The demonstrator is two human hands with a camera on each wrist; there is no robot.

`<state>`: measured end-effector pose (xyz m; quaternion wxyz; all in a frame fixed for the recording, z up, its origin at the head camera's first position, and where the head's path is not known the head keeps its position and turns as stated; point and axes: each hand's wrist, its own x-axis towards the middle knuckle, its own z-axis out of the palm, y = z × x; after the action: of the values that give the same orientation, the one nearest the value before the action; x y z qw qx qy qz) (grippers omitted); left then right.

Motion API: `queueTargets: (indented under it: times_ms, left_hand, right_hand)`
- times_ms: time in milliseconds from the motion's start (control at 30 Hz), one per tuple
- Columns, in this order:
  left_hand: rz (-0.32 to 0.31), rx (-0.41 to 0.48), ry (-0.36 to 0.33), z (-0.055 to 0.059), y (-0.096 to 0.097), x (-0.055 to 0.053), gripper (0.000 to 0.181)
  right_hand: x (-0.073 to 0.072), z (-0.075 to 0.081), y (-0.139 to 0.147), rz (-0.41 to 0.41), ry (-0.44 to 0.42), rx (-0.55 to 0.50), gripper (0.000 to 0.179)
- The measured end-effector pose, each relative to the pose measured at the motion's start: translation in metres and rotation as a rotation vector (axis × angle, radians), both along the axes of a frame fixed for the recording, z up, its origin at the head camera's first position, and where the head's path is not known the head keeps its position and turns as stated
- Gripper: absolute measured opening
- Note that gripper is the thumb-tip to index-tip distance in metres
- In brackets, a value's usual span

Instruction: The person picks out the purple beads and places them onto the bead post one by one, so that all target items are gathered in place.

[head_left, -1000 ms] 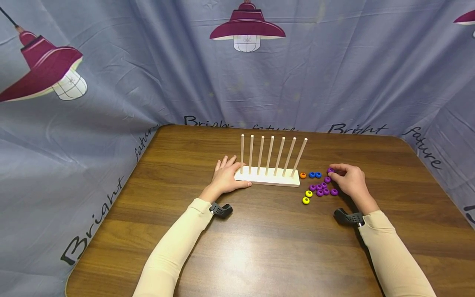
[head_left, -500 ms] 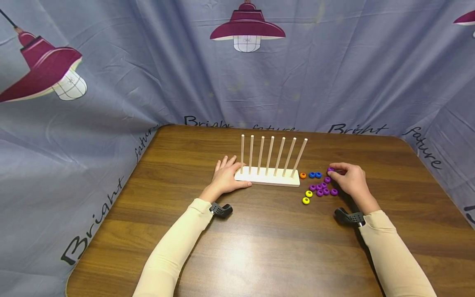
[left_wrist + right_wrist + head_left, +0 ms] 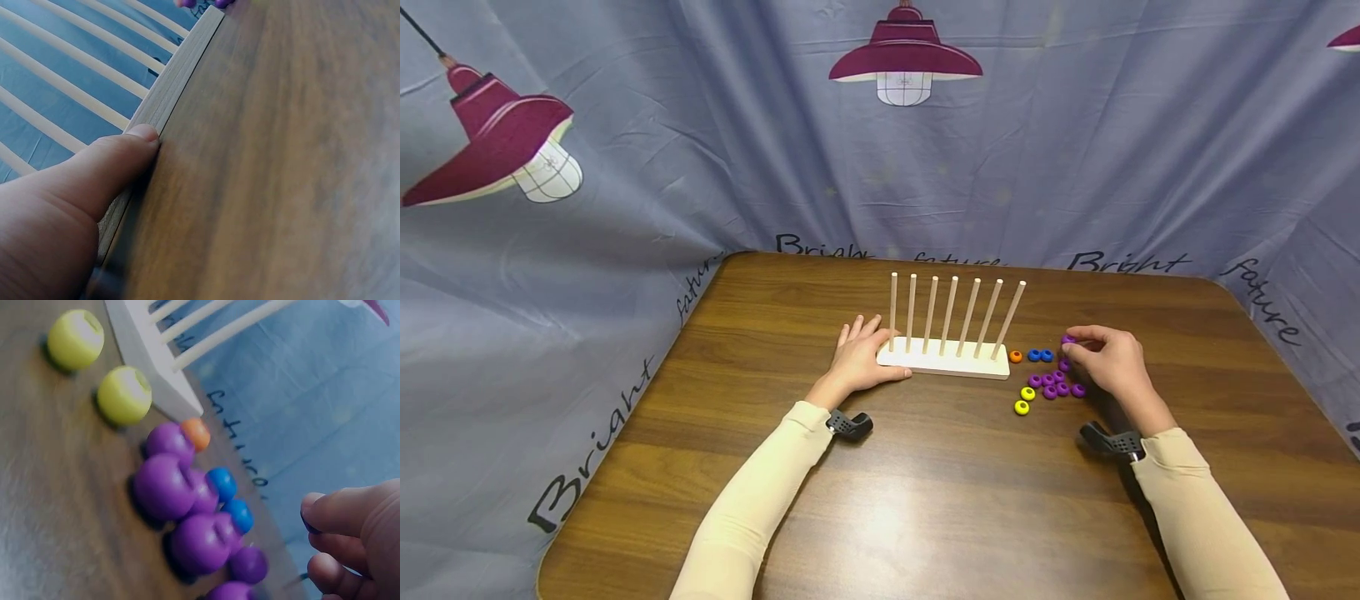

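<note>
"Step in hand?"
"Pick-up, apparently: right grip (image 3: pixel 1112 362) pinches purple bead (image 3: pixel 1068 339), right of peg rack (image 3: pixel 942 362); left grip (image 3: pixel 855 363) clasps rack's left end."
"Next?"
"Probably calls for lifting bead clear, carrying toward rack."

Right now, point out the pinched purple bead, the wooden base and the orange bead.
Pinched purple bead (image 3: pixel 1068 339), head view: its small exposed part.
Wooden base (image 3: pixel 951 362), head view: bare top face.
Orange bead (image 3: pixel 196 435), right wrist view: rounded side facing the camera.
</note>
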<state>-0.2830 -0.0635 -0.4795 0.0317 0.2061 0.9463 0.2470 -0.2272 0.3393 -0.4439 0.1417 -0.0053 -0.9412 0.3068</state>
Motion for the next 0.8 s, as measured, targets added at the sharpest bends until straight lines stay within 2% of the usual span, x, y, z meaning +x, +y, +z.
queueTargets:
  times_ms: [500,800]
  left_hand:
    - [0.000,-0.007,0.004,-0.001,0.000,0.000,0.076]
    - [-0.001,-0.007,0.002,0.000,0.000,0.001,0.077]
  right_hand:
    - [0.005,0.032,-0.016,0.059,0.087,0.007,0.023]
    - [0.007,0.053,-0.027,0.125,0.138,0.015,0.020]
